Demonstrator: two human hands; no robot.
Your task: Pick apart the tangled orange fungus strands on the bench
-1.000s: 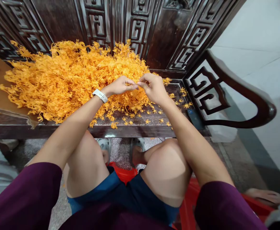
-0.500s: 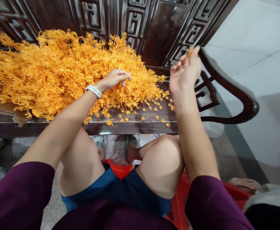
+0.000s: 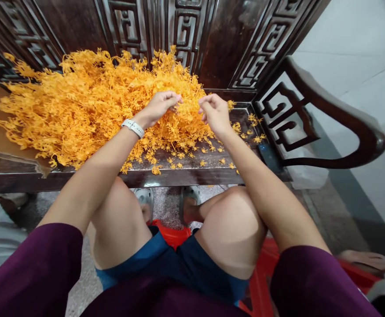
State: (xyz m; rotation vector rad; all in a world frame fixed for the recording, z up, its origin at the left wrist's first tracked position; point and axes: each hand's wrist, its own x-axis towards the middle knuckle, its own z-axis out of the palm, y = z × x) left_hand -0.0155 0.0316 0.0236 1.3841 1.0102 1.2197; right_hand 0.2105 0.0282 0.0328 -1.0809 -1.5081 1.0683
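Observation:
A large heap of orange, spidery, curly-limbed pieces [image 3: 89,101], seemingly plastic, lies on a dark wooden bench [image 3: 192,178]. Over the right part of the heap is my left hand [image 3: 164,105], with a pale watch band on its wrist; thumb and fingers are pinched together. Just to its right, a small gap apart, my right hand [image 3: 216,115] has its thumb and fingertips pressed together too. What either pinch holds is too small to make out against the orange. Loose single pieces [image 3: 179,165] are scattered along the bench's front and right side.
Behind the heap rises the bench's carved wooden back [image 3: 228,44]. A curved armrest [image 3: 344,114] closes its right end. Brown cardboard [image 3: 1,114] lies under the heap at left. A red plastic stool [image 3: 261,273] is beneath me, and other people's feet show at both sides.
My right hand has come from beside the armrest, where it had an orange piece at its fingers, leftward to near my left hand. The left hand stays over the heap. The view has shifted slightly.

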